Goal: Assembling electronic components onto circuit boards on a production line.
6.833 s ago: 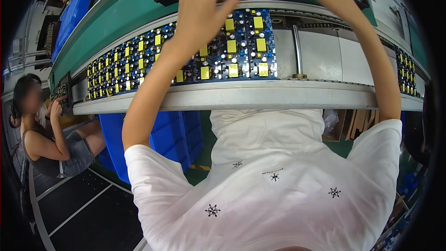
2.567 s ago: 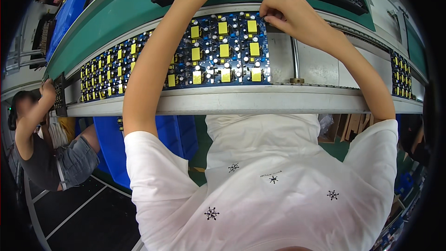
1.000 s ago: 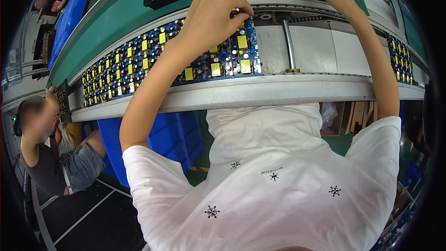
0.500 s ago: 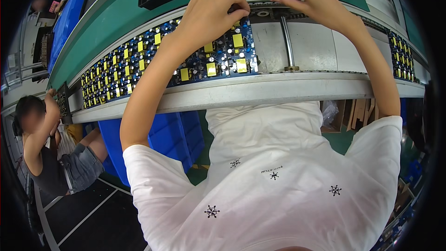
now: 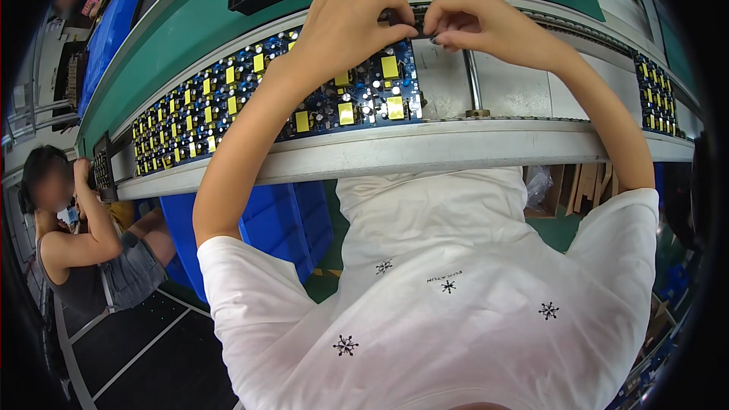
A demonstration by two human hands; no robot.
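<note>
A row of blue circuit boards (image 5: 370,89) with yellow blocks and small round components lies on the conveyor in front of me. Above the far right corner of the row is my left hand (image 5: 351,19), its thumb and forefinger drawn together; what they hold, if anything, is hidden. Just beside its fingertips, my right hand (image 5: 490,29) pinches a small dark component (image 5: 433,39), too small to name closely. Beyond both hands stands a black tray (image 5: 241,4) holding many small dark cylindrical components.
A pale conveyor rail (image 5: 471,144) runs between me and the boards, with a metal cross rod (image 5: 474,83) right of them. Another circuit board (image 5: 656,95) sits farther right. Blue crates (image 5: 285,224) stand below at left. A co-worker (image 5: 72,250) sits at the far left.
My right hand has come down and left from the black tray's edge to my left fingertips. My left hand has barely moved. The co-worker at left has shifted an arm.
</note>
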